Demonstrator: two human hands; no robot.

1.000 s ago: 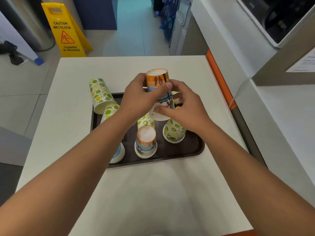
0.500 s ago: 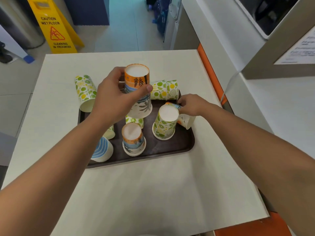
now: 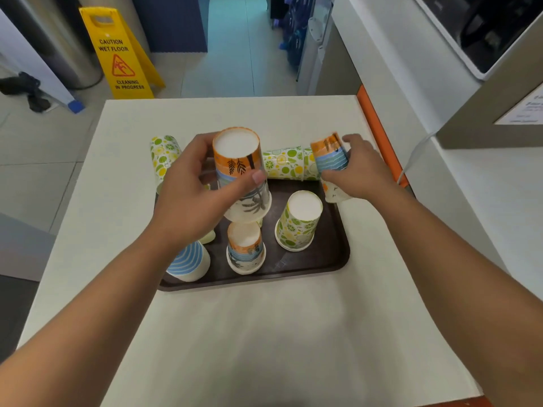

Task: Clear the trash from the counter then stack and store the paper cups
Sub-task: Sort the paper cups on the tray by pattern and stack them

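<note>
A dark brown tray [image 3: 329, 259] on the white counter [image 3: 264, 333] carries several paper cups. My left hand [image 3: 188, 198] grips an upside-down stack of orange palm-print cups [image 3: 239, 168] above the tray's middle. My right hand [image 3: 361, 168] holds another orange and blue cup [image 3: 330, 155], lifted at the tray's far right corner. Upside down on the tray stand a lime-print cup [image 3: 299, 221] and an orange cup [image 3: 245, 251]. A blue-striped cup [image 3: 189, 261] lies near the front left. Lime-print cups lie on their sides at the back [image 3: 286, 163] and far left [image 3: 163, 155].
A yellow wet-floor sign [image 3: 119, 54] stands on the floor beyond the counter. An orange strip [image 3: 379, 127] edges the counter's right side, next to a white ledge with an appliance [image 3: 484, 33]. A framed notice [image 3: 526, 110] leans at the far right.
My right hand has picked the orange and blue cup off the tray's right edge and raised it toward the far corner. My left hand keeps its cup stack over the tray.
</note>
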